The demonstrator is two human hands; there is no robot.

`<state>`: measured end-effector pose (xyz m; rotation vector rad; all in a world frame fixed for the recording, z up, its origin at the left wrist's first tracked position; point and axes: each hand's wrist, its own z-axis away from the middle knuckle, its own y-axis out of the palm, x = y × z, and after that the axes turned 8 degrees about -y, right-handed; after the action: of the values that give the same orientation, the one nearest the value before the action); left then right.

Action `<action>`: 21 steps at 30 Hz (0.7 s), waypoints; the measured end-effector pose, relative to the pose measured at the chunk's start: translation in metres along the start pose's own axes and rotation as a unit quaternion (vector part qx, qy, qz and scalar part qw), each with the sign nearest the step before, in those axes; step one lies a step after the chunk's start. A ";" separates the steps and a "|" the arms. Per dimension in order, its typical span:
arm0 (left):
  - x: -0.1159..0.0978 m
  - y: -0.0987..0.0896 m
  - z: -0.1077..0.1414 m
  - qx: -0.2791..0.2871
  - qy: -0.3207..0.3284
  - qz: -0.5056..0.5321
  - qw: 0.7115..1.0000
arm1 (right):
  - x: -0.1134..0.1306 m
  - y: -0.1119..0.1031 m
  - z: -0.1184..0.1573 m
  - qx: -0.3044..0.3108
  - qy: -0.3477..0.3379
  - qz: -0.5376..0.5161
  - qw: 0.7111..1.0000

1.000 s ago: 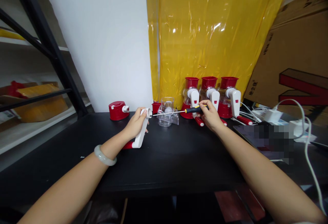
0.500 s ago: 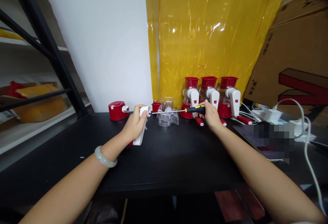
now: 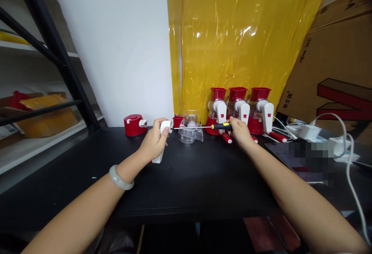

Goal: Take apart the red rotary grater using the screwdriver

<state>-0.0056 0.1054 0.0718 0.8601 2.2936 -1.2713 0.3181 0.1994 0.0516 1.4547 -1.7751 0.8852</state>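
Observation:
My left hand (image 3: pixel 155 141) is closed around a white crank handle (image 3: pixel 166 125), its round hub facing right and its arm slanting down below my fingers. In my right hand (image 3: pixel 241 132) is a screwdriver (image 3: pixel 221 126) with a black and yellow grip, held level. The shaft points left and its tip is at the hub's opening; whether it touches a screw inside cannot be seen. Behind the shaft stands a clear plastic grater body (image 3: pixel 188 136). A red base (image 3: pixel 134 126) with a white knob sits to the left of my left hand.
Several assembled red and white rotary graters (image 3: pixel 257 126) line the back right of the black table (image 3: pixel 200 180). A tablet (image 3: pixel 293 161), white chargers (image 3: pixel 310 131) and cables lie at the right. Shelves (image 3: pixel 43 139) stand at the left, a cardboard box (image 3: pixel 334 60) at the right.
The crank handle has turned slightly in my left hand, its hub now more to the right. The screwdriver has shifted a little right, its tip still at the hub.

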 end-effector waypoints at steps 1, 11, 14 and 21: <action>0.001 0.000 -0.001 0.000 -0.006 0.004 1.000 | 0.002 0.001 0.001 0.005 -0.005 0.003 1.000; 0.002 0.001 -0.002 0.007 -0.020 0.049 0.999 | 0.004 0.001 0.003 0.013 -0.025 0.003 1.000; 0.001 0.001 -0.002 0.009 -0.036 0.072 0.997 | 0.004 0.002 0.004 0.014 -0.031 -0.003 0.999; 0.004 0.003 -0.004 0.017 -0.056 0.107 0.993 | 0.004 0.000 0.003 0.014 -0.044 0.014 0.999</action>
<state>-0.0066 0.1117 0.0694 0.9906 2.0374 -1.2333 0.3168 0.1949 0.0528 1.5110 -1.8590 0.8742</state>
